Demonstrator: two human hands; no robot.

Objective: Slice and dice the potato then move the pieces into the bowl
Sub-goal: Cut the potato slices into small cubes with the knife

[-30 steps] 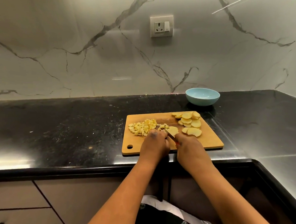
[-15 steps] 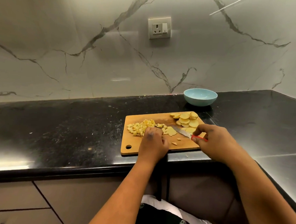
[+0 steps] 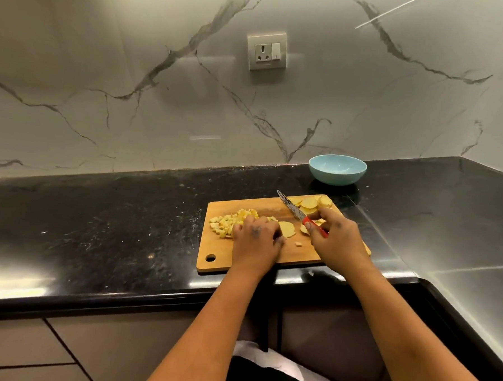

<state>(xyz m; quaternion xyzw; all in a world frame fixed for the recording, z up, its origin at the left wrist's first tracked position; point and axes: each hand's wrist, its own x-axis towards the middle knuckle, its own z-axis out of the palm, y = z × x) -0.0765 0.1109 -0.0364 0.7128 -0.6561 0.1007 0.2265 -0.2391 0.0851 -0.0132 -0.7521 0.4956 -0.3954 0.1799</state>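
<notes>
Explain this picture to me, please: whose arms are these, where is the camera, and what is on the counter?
There is no machine here. A person wears a camera on the head, looking down at their own two bare arms. On the black counter lies a wooden cutting board. On it sit a pile of diced potato at the left and round potato slices at the far right. The left hand rests beside a slice and hides part of the pile. The right hand grips a red-handled knife, its blade pointing away over the board. A light blue bowl waits behind the board; no potato shows in it.
</notes>
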